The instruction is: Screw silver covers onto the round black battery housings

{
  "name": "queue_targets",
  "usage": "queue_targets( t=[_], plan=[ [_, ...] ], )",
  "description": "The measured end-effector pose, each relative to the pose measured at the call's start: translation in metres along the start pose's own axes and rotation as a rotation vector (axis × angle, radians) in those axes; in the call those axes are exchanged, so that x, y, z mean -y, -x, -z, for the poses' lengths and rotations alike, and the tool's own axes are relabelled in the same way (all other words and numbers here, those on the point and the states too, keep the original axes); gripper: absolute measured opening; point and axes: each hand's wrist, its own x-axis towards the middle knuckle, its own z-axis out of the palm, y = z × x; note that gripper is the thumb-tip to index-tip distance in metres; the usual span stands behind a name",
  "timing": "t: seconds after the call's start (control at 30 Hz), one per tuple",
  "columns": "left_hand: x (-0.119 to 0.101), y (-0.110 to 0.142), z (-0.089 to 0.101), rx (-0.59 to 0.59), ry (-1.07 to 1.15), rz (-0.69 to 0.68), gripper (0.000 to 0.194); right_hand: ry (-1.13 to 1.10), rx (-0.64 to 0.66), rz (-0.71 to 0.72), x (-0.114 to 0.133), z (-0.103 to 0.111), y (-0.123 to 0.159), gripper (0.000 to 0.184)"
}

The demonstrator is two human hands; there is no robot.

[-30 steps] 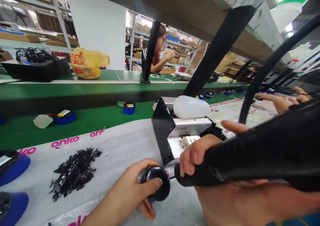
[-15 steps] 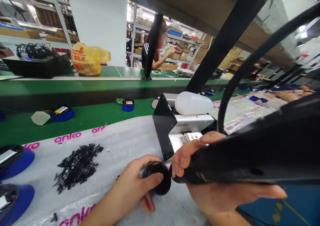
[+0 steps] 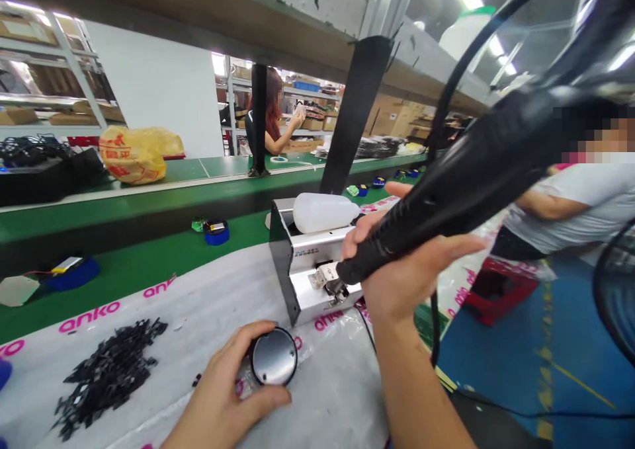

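"What's on the white film-covered tabletop (image 3: 213,284)?"
"Left, a heap of small flat black plastic pieces (image 3: 112,373); right, a boxy silver metal machine (image 3: 308,241)."
"And on that?"
"A rounded translucent white plastic bottle (image 3: 322,213)."

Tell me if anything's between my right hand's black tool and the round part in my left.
Yes, the low front edge of the silver machine lies between the black tool and the round part.

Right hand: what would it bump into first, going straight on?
The black tool in the right hand would likely meet the metal fitting on the silver machine first, though depth is unclear.
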Motion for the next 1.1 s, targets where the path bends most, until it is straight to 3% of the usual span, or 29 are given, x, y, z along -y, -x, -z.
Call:
queue_targets(
  t=[0.07, 0.13, 0.27, 0.37, 0.47, 0.6, 0.8, 0.93, 1.1],
  plan=[
    [-0.001, -0.001, 0.001, 0.065, 0.021, 0.054, 0.055, 0.045, -0.005, -0.034, -0.009, 0.004, -0.001, 0.069],
    [-0.003, -0.004, 0.001, 0.081, 0.034, 0.077, 0.054, 0.087, -0.022, -0.06, -0.015, 0.008, 0.0, 0.071],
    [-0.007, -0.008, 0.005, 0.154, 0.073, 0.106, 0.06, 0.053, 0.002, -0.222, -0.004, 0.005, 0.008, 0.077],
    [-0.01, -0.01, 0.008, 0.202, 0.097, 0.128, 0.065, -0.079, 0.083, -0.275, 0.014, -0.012, 0.024, 0.076],
    [-0.012, -0.011, 0.01, 0.239, 0.125, 0.126, 0.067, -0.129, 0.061, -0.232, 0.028, -0.036, 0.041, 0.067],
    [-0.009, -0.011, 0.01, 0.242, 0.163, 0.09, 0.062, -0.133, 0.036, -0.232, 0.025, -0.055, 0.052, 0.063],
    [-0.01, -0.009, 0.008, 0.25, 0.216, 0.073, 0.052, -0.205, 0.183, -0.257, -0.006, -0.046, 0.064, 0.067],
    [-0.014, -0.008, 0.008, 0.245, 0.253, 0.107, 0.045, -0.231, 0.282, -0.32, -0.011, -0.044, 0.069, 0.066],
    [-0.015, -0.006, 0.008, 0.236, 0.289, 0.118, 0.049, -0.195, 0.247, -0.323, -0.011, -0.045, 0.073, 0.068]
  ],
)
